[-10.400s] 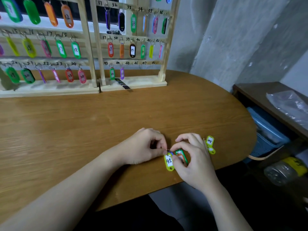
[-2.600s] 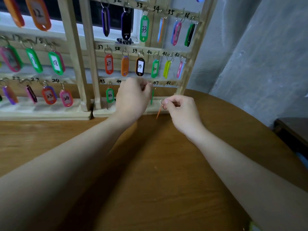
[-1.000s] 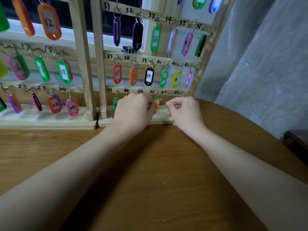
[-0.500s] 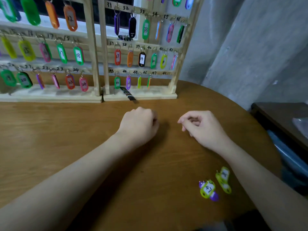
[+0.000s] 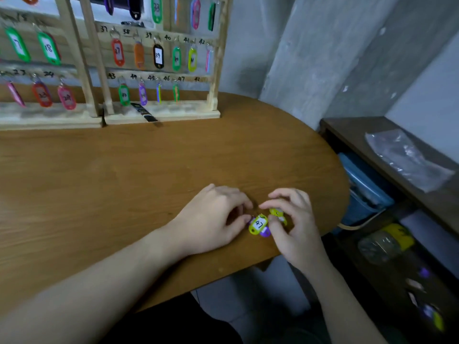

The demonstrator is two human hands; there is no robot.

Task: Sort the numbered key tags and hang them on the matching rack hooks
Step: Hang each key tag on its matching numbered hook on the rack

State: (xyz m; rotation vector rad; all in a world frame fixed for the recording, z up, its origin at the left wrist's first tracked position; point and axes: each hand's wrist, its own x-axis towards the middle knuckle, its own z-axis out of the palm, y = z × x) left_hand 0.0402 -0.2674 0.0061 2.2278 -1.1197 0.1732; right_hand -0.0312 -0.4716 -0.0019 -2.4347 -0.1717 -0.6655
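Tag 47 point(image 5: 258, 224): yellow-green, white label, lying over a purple tag point(image 5: 264, 232).

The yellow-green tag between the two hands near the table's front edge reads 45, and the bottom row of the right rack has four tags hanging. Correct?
Not quite. In the head view the yellow-green tag between the left hand and right hand reads 47, not 45. The rest holds: it lies near the table's front edge, and the right rack's bottom row has four tags hanging.
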